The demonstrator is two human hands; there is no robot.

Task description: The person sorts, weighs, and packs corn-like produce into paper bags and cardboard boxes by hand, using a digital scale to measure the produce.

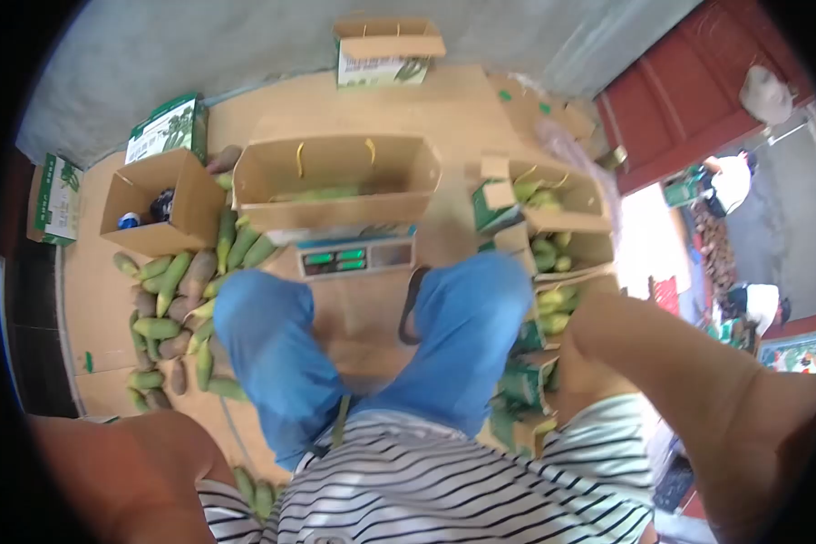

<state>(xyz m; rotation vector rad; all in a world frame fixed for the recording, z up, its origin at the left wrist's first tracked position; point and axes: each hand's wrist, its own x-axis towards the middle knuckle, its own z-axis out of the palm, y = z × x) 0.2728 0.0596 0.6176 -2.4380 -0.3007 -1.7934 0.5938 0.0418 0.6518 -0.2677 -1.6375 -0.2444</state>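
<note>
Both bare arms are bent back toward the camera, and neither my left hand nor my right hand shows. Between my knees and the wall, an open carton (335, 207) with yellow handles sits on a digital scale (356, 257) with lit green displays. Some green produce (322, 193) lies inside it. Long green and brownish vegetables (172, 283) are spread on the floor at the left. On the right stand open cartons (567, 220) holding pale green vegetables (553, 249).
A small carton (145, 201) holding dark and blue items stands at the left, near printed boxes (59, 199). Another open box (383, 70) is by the wall. Beyond a red door (689, 77), two people in white tops are outside at the right.
</note>
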